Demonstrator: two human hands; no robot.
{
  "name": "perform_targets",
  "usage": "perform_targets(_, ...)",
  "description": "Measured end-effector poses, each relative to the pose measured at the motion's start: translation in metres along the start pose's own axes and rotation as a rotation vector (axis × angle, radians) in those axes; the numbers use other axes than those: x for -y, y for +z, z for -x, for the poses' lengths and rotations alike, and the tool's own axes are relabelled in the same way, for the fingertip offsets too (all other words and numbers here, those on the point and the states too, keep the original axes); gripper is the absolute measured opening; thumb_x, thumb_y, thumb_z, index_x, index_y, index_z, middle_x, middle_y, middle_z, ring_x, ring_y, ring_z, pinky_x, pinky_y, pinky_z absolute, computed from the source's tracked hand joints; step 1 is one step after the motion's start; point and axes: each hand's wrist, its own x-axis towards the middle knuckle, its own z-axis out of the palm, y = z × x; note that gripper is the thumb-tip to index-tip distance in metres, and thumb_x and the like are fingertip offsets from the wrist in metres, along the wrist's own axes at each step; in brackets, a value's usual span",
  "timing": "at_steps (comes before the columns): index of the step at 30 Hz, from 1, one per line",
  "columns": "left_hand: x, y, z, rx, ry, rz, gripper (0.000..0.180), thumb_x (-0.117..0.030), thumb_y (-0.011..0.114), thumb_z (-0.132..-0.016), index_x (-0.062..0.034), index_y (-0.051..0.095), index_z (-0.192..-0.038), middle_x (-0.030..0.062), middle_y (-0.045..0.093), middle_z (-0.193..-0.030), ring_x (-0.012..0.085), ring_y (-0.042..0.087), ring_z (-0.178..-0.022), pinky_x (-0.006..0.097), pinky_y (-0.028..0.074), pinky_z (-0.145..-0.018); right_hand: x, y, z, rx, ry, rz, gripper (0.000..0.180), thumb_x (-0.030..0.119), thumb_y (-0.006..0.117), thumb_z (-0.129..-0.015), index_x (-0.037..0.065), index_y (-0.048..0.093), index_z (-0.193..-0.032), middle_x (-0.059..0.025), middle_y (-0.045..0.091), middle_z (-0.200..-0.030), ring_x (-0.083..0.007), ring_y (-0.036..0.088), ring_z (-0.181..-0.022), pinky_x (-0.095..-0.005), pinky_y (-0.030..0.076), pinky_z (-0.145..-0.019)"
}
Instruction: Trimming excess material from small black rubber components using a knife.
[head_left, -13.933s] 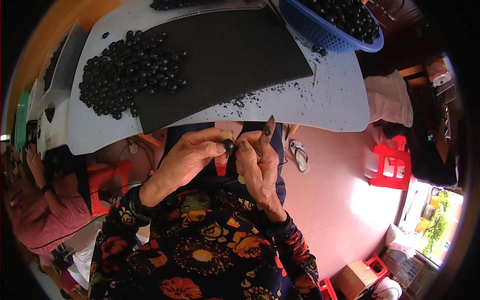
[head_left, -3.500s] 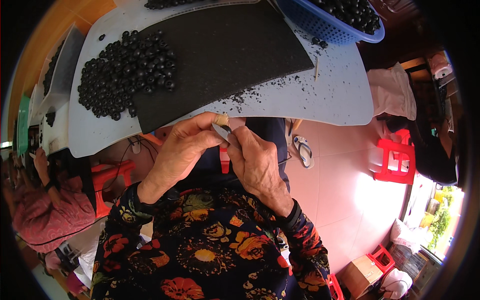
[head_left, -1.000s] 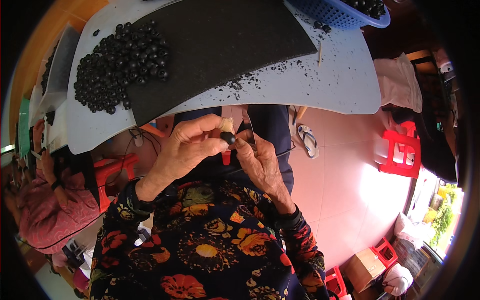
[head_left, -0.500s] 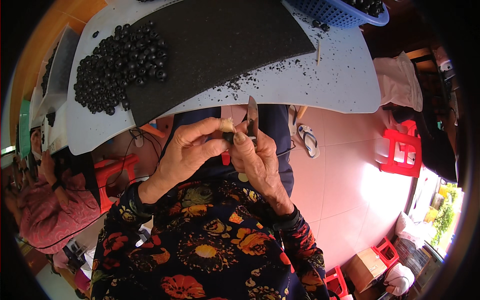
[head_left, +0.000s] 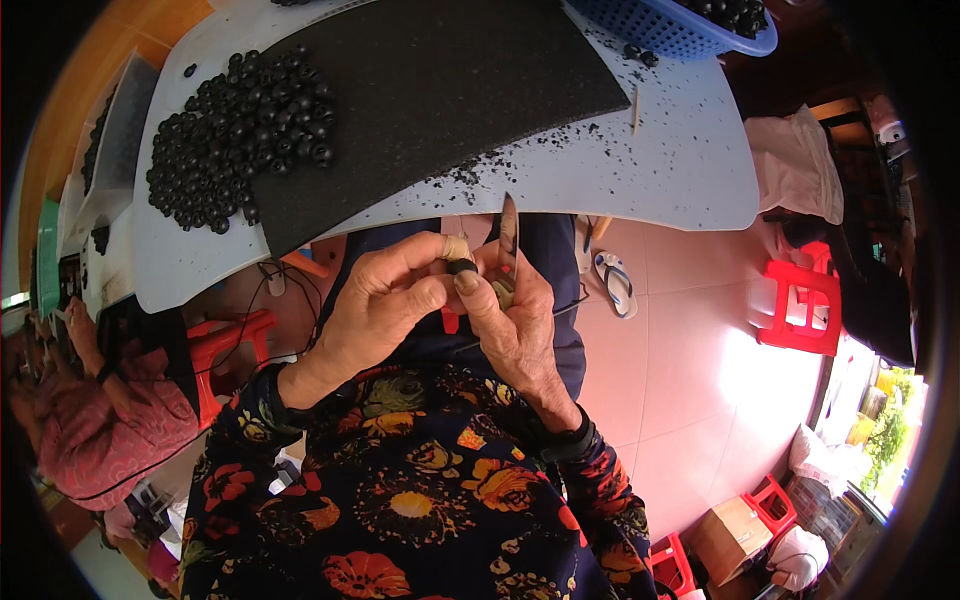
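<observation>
My left hand (head_left: 385, 300) pinches a small black round piece (head_left: 461, 266) between thumb and fingers, just below the near edge of the white table (head_left: 680, 160). My right hand (head_left: 515, 315) grips a small knife (head_left: 508, 228) whose blade points up, right beside the black piece. The two hands touch each other. A bandage wraps one fingertip of my left hand. A heap of similar black round pieces (head_left: 245, 130) lies on the table at the left, next to a black mat (head_left: 430, 90).
A blue basket (head_left: 690, 25) with more black pieces stands at the table's far right. Black shavings lie along the mat's near edge. Red plastic stools (head_left: 800, 305) stand on the pink floor to the right. A person in a pink top (head_left: 110, 430) sits at the left.
The knife blade has come upright beside the black piece over the last second. Both hands stay together at the table's edge.
</observation>
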Motion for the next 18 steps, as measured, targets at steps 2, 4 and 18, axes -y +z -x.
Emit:
perform_targets(2, -0.002, -0.007, -0.001, 0.028, -0.079, -0.016, 0.027, -0.010, 0.056, -0.089, 0.0045, 0.056, -0.111, 0.0044, 0.058, -0.093, 0.0098, 0.056, -0.079, 0.023, 0.047, -0.074, -0.001, 0.000, -0.001, 0.043, 0.035, -0.151, 0.019, 0.020, 0.050, -0.097, 0.002, 0.052, -0.092, 0.0009, 0.055, -0.067, -0.0023, 0.042, -0.058, -0.0201, 0.036, -0.052)
perform_targets(4, -0.002, -0.009, -0.002, 0.057, -0.157, -0.030, 0.027, -0.007, 0.055, -0.087, 0.0036, 0.056, -0.112, 0.0042, 0.057, -0.095, 0.0108, 0.055, -0.080, 0.024, 0.047, -0.074, -0.006, -0.002, -0.001, 0.027, 0.072, -0.291, 0.023, 0.023, 0.049, -0.097, 0.001, 0.054, -0.092, 0.0028, 0.051, -0.063, -0.0020, 0.041, -0.056, -0.0197, 0.034, -0.050)
perform_targets(18, -0.007, -0.006, -0.002, 0.024, -0.173, -0.093, 0.026, -0.007, 0.055, -0.088, 0.0059, 0.057, -0.110, 0.0059, 0.057, -0.099, 0.0128, 0.058, -0.080, 0.026, 0.046, -0.079, -0.018, -0.009, -0.003, 0.029, 0.151, -0.299, 0.023, 0.023, 0.049, -0.097, 0.002, 0.054, -0.093, 0.0063, 0.043, -0.059, -0.0020, 0.038, -0.051, -0.0196, 0.031, -0.047)
